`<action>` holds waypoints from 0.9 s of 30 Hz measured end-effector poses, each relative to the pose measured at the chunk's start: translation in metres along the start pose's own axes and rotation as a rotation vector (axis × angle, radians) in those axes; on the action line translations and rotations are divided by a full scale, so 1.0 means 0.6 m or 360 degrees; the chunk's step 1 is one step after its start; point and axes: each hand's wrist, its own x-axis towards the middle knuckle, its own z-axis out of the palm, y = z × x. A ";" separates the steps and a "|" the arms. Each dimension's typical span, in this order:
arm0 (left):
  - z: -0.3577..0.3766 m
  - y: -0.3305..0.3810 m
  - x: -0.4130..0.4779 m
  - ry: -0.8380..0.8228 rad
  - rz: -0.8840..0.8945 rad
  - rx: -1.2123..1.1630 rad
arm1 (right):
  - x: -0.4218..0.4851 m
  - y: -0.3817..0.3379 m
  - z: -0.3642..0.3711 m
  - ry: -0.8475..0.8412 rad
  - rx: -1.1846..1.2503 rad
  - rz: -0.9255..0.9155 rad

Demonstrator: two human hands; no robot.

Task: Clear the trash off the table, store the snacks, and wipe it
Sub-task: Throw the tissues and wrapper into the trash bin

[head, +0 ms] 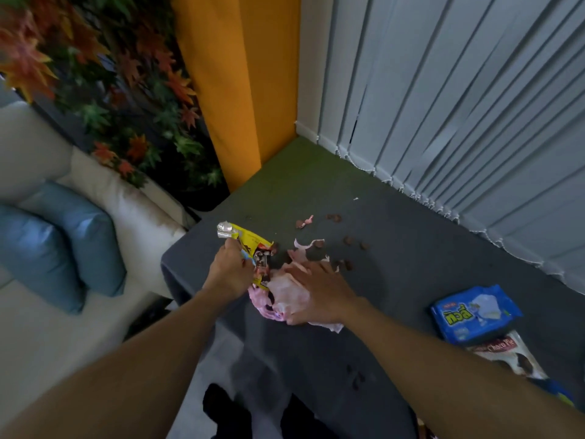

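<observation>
Crumbs [355, 379], a few dark brown ones, lay nearest us on the grey table [411, 274], close to its near edge. Just beyond them on our right sat two snack packs, edge to edge. One was a Choco Pie pack [506, 356], partly hidden behind our right forearm, and the other a blue snack pack [474, 312] lying flat just past it.

Farther in, near the table's left edge, our right hand [319, 293] lay palm down with its fingers straight and a little spread. It pressed flat on a crumpled pink paper [283, 288] that stuck out from under the palm on both sides. Just to the left, our left hand [229, 274] was curled tight round a yellow wrapper [250, 240], whose torn silver end pointed up and away from us. The wrapper's printed lower part touched the pink paper. We could not tell whether anything was inside the wrapper.

Past our right fingertips lay a torn pink piece [304, 247] and more brown bits [348, 240], scattered apart over the middle of the table, with a small pink scrap [308, 220] beyond them.

Left of the table stood a white sofa [104, 188] with two blue cushions [63, 248]. At the far side hung pale vertical blinds [459, 106], and beside them stood an orange pillar [234, 90] and a wall of red and green leaves [95, 74].
</observation>
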 end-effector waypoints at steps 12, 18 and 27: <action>-0.041 0.006 -0.012 0.0136 0.0011 -0.0104 | 0.000 -0.005 -0.062 0.0327 0.0384 0.0196; -0.058 0.019 -0.010 0.0172 0.0201 -0.0107 | 0.002 0.007 -0.095 0.0509 0.0392 0.0340; -0.044 0.034 -0.024 -0.0008 0.0151 -0.0066 | -0.029 0.020 -0.091 0.0617 0.0482 0.0478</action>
